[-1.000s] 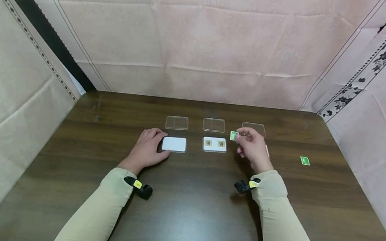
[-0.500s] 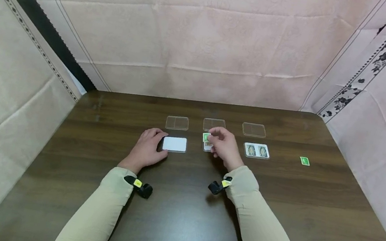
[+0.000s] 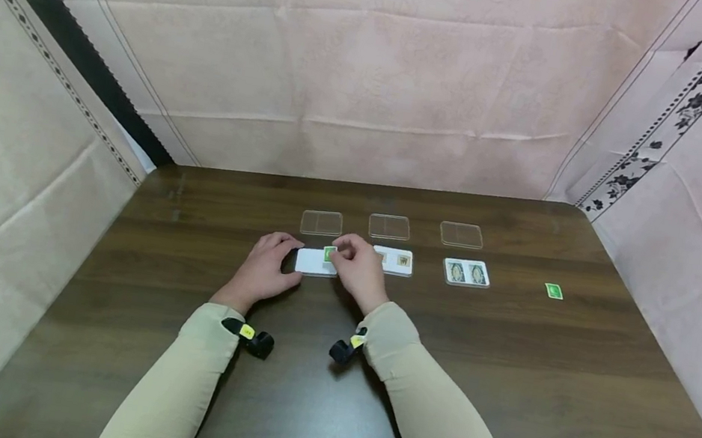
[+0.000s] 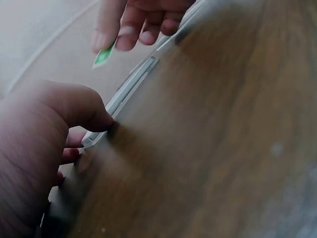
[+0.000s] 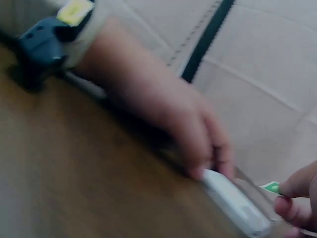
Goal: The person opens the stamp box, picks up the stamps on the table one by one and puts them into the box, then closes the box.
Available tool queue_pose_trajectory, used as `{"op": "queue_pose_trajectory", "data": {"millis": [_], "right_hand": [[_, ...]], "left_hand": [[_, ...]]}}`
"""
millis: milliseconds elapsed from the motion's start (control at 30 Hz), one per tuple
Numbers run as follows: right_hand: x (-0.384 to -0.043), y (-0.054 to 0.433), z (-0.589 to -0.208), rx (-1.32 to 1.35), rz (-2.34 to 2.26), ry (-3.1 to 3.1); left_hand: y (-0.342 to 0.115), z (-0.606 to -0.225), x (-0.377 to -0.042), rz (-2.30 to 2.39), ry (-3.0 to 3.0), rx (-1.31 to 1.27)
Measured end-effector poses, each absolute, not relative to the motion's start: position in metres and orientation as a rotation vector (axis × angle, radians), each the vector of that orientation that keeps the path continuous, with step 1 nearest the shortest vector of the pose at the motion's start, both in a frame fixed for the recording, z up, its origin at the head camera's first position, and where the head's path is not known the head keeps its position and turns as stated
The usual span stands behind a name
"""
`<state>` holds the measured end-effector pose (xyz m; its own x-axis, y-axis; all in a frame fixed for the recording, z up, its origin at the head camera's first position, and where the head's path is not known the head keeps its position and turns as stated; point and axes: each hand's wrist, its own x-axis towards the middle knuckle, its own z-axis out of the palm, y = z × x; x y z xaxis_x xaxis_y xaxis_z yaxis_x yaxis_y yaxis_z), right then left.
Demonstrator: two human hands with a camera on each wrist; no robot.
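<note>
My left hand point(image 3: 264, 270) holds the left end of a flat white case point(image 3: 312, 263), its thumb on the near side and its fingers on the far side. In the left wrist view the thumb presses the near edge of the case. Between thumb and fingertip my right hand point(image 3: 359, 275) pinches a small green stamp-like piece point(image 3: 328, 253) with a white border. That piece is over the right part of the white case. The right hand partly covers a second white case point(image 3: 400, 262), which bears small brownish pictures.
A third white case point(image 3: 466, 273) with two oval pictures lies to the right. Behind the cases is a row of clear lids point(image 3: 321, 223). Another green stamp-like piece point(image 3: 554, 291) lies far right on the brown table point(image 3: 324, 397). Pale cloth point(image 3: 371, 86) hangs behind.
My right hand has moved left with the green stamp-like piece, from near the third case, past the middle one, to above the left case. The left hand has stayed on its case.
</note>
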<state>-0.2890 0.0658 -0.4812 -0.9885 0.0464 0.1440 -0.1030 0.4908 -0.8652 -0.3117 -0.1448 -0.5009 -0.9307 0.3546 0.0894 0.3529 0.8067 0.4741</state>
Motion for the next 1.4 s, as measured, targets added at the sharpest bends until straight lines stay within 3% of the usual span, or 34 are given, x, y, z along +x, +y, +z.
{"op": "queue_pose_trajectory", "data": {"millis": [467,967,1400], "right_hand": [[-0.290,0.027,-0.497,0.106,1.242,-2.628],[-0.299,0.015,-0.505,0.101,0.889,-2.693],[-0.299,0.014,-0.505,0.121,0.854,-2.715]], "left_hand": [[-0.146,-0.498,-0.311,0.794,2.980,0.599],[-0.147,-0.501,-0.313,0.813,2.978,0.633],[-0.147,-0.503,-0.314,0.812,2.992,0.641]]}}
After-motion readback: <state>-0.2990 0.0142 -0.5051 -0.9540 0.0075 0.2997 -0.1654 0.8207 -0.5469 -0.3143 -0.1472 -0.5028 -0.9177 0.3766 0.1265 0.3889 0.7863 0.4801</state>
